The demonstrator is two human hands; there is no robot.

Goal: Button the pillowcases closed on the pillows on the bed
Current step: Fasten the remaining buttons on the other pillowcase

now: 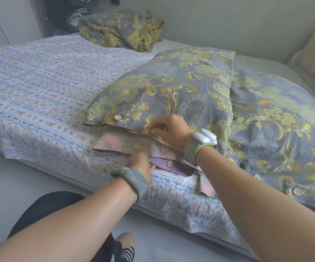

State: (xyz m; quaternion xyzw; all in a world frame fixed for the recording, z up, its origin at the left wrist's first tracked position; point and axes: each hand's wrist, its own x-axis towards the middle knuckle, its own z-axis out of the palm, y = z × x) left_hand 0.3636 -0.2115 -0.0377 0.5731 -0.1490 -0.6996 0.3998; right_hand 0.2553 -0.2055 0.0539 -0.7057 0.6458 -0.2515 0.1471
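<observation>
While the head view takes in most of the bed [39, 76], the work sits just below its centre, at the open end of the near pillow [164, 91] in its grey-and-gold pillowcase [134, 103]. The right hand [171, 129] has its fingertips pinched together on that case's hem, at about 6 o'clock from the pillow's middle; whether a button lies between them I cannot tell. The left hand [140, 163], at 7 o'clock from the right one, is closed on the pink under-flap [113, 144], just beside a wooden button [137, 146]. One button [117, 117] at 9 o'clock from the right hand looks fastened. A second pillow [275, 120] lies at 3 o'clock, touching the first.

To do this step well, I judge the left hand should keep the flap taut and flat, so the right can draw the buttonhole square over the button and tilt it through edgewise.
</observation>
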